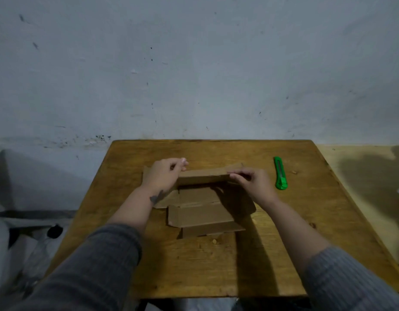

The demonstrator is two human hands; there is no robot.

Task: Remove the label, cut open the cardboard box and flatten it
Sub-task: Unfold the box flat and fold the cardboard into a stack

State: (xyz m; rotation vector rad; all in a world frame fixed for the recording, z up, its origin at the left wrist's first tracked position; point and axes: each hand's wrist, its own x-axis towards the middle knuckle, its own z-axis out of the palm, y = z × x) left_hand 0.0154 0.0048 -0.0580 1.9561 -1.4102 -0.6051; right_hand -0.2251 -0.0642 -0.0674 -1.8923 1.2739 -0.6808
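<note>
A brown cardboard box (200, 212) lies opened out on the wooden table (194, 265), with its near panels spread flat and its far panel standing up. My left hand (163, 173) grips the left end of that raised panel. My right hand (250, 182) pinches its right end at the top edge. Both forearms reach in from grey sleeves. No label shows on the cardboard.
A green utility knife (280, 173) lies on the table to the right of my right hand. Small cardboard scraps (214, 241) sit near the box's front edge. A pale wall rises behind the table. White bags lie on the floor at left.
</note>
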